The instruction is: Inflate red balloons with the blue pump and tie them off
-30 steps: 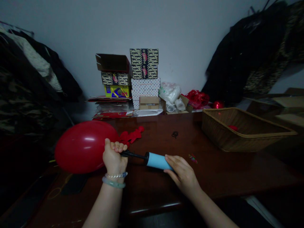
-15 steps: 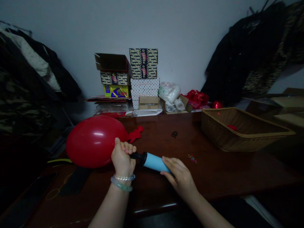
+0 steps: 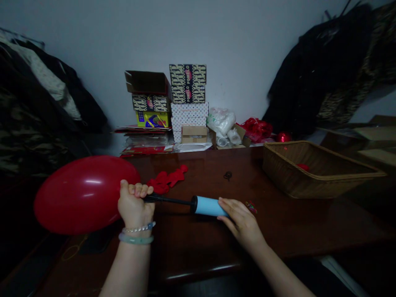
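A hand-held balloon pump spans the space between my hands, its thin black rod [image 3: 176, 201] drawn well out of the light-blue barrel [image 3: 208, 206]. My left hand [image 3: 134, 205] is closed round the pump's black end, with the neck of an inflated red balloon [image 3: 83, 194] hidden at the fist. The balloon bulges out to the left over the table edge. My right hand [image 3: 241, 218] wraps the far end of the barrel. Just beyond the pump, several limp red balloons [image 3: 167, 180] lie in a loose row on the table.
A wicker basket [image 3: 321, 176] with something red inside stands on the right of the dark wooden table [image 3: 198, 243]. Black bands [image 3: 228, 176] and small coloured bands [image 3: 251, 207] lie nearby. Stacked boxes [image 3: 188, 93] and plastic bags [image 3: 222, 121] line the back wall.
My left hand has moved left with the balloon, drawing the rod out of the barrel. The balloon appears larger, and more limp balloons show. My right hand has shifted slightly right.
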Available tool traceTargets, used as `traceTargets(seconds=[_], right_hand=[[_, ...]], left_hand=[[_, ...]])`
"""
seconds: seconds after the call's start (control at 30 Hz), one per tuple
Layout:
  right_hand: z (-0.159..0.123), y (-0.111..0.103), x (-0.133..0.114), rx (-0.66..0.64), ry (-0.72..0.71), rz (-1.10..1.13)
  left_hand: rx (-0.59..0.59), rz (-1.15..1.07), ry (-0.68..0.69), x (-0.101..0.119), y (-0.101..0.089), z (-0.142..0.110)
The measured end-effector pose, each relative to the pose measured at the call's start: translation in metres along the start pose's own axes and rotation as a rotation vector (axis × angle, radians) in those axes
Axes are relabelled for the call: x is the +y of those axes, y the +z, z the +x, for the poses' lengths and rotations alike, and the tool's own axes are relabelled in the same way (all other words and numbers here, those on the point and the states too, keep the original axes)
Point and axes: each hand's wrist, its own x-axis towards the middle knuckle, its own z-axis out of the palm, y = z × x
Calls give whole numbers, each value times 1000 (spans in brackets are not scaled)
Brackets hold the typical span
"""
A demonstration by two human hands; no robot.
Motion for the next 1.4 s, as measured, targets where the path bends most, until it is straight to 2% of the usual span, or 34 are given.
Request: traceTargets(seconds=[0.2,0.53,0.77,0.97,1.17,1.4], right_hand=[[1,-3,0,3,-40,10],[0,1,-5,38,-51,14],[-2,7,-14,40,-10,22],[-3,9,-19,55,20,38],[-1,10,-17,27,28,35],[0,5,-8,17,15,18]], left_hand=[[25,-5,-29,0,-2,0],[10,6,-98,-25,6,-15],[-49,42,-105,-45,11,-30],[-64,52,-120,-54,18,-43],[-81,64,-78,-42,21,-40],[-57,59,-17,-13,6,-12]])
